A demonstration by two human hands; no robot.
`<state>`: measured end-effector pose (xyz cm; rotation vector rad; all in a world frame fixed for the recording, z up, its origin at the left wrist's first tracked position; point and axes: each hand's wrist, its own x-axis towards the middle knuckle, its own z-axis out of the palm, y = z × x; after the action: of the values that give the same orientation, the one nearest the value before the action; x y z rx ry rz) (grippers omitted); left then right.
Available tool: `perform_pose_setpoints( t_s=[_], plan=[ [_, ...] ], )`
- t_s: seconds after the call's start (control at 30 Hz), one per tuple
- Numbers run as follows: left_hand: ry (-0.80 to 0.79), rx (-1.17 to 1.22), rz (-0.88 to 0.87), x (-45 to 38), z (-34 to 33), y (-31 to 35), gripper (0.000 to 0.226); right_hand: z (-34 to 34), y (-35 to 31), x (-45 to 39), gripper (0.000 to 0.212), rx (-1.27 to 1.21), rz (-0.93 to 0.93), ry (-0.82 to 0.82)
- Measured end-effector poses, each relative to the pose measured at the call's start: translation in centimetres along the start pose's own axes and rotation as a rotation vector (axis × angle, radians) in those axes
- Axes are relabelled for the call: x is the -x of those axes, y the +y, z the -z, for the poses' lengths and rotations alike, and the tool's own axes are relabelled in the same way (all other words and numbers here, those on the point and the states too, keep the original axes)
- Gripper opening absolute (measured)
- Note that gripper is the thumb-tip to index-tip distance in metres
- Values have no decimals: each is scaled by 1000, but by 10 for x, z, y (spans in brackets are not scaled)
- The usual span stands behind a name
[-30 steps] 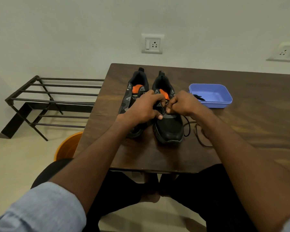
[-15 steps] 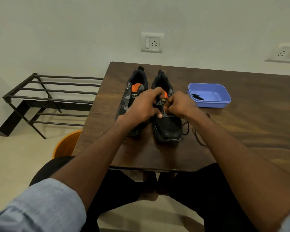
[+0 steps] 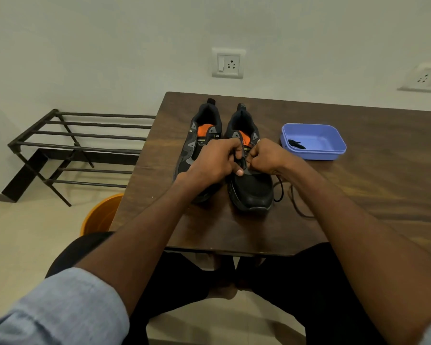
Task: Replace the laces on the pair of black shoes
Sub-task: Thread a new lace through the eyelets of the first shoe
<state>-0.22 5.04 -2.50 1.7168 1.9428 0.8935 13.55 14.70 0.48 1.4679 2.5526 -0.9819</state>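
Curling over the eyelet area of the right shoe point(image 3: 253, 192), both hands are meeting at its middle. The left hand point(image 3: 215, 161) is bending its fingers round the shoe's near-left lacing edge, thumb tip pressing down on the upper, so its grip is closing on the shoe. The right hand point(image 3: 265, 158) is bunching its fingers tight beside it, seemingly pinching the black lace point(image 3: 288, 195) at an eyelet, though the exact pinch point is hiding behind the knuckles. The lace is trailing off the shoe's right side and looping on the desk point(image 3: 371, 183) under the right forearm. The left shoe point(image 3: 199, 140) is standing just beside its mate, unlaced, orange tongue showing. To the right, a blue tub point(image 3: 334, 148) is sitting on the desk, holding a small black coil, probably another lace. Left of the desk a metal rack point(image 3: 67, 145) is standing by the wall, with an orange bucket point(image 3: 100, 215) on the floor nearer.
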Motion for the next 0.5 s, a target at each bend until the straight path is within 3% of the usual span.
perform_pose_setpoints(
  t_s=[0.2,0.37,0.43,0.5],
  plan=[
    [-23,-37,-9,-3,-1,0,25,-1,-1,-1,14,-53,-38,-23],
    [14,-83,-47,0,-1,4,25,10,2,1,17,29,44,-116],
    [58,4,-37,2,8,12,18,17,5,4,26,70,81,-175],
    [136,275,5,2,25,23,5,22,11,5,47,80,100,-193]
  ],
)
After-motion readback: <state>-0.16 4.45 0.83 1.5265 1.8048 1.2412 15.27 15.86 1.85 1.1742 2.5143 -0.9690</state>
